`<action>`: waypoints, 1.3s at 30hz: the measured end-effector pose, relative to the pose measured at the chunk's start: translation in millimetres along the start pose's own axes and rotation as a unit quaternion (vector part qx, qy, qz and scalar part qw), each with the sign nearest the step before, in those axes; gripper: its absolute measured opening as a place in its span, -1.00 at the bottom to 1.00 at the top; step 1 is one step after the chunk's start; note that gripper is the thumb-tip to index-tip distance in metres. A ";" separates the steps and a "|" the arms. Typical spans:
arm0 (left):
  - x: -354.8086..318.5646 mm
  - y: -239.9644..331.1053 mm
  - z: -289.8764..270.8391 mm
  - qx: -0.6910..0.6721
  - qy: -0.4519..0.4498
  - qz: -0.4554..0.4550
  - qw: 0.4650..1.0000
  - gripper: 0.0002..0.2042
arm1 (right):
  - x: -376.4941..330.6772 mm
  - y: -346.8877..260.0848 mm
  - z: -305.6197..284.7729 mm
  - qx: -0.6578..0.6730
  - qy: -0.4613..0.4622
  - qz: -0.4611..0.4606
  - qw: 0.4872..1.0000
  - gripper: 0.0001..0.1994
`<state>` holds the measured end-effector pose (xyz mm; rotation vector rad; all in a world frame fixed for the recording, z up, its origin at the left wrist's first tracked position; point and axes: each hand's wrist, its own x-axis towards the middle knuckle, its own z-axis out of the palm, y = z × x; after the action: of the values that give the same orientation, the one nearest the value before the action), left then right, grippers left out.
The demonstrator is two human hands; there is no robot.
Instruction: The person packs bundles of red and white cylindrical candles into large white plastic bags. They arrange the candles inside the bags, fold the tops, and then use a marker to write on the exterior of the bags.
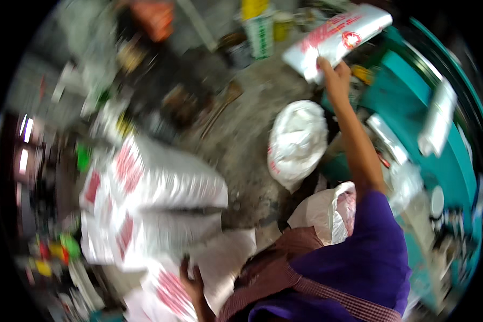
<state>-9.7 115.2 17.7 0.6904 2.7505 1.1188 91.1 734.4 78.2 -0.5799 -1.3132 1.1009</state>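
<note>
My right arm reaches out to the upper right, and my right hand (336, 80) pinches the near edge of a flat, shiny white stack of plastic bags (338, 40) with red print. Low in the picture, my left hand (193, 282) has its fingers apart and holds nothing. It is over or against a white sack (220, 263) with red print; whether it touches is unclear. Below the held stack stands an open white sack (300, 139). Close to my body is another open white sack (319, 214), with something pinkish showing inside its mouth.
Full white sacks (172, 182) with red print lie stacked at the left. A teal machine (402, 96) fills the right side, with a clear-white roll or packet (439, 118) on it. At the back stand a white-and-green bag (260, 35) and a yellow tub (283, 26).
</note>
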 end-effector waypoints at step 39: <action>-182.0 -171.9 -194.5 -0.554 0.046 -0.238 0.797 -0.02 | -594.6 -227.2 396.4 0.257 -0.668 0.592 0.371 -0.81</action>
<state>40.1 -197.8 26.9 -0.2123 1.5892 2.1997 -150.3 24.4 84.8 0.1976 -1.4784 3.6029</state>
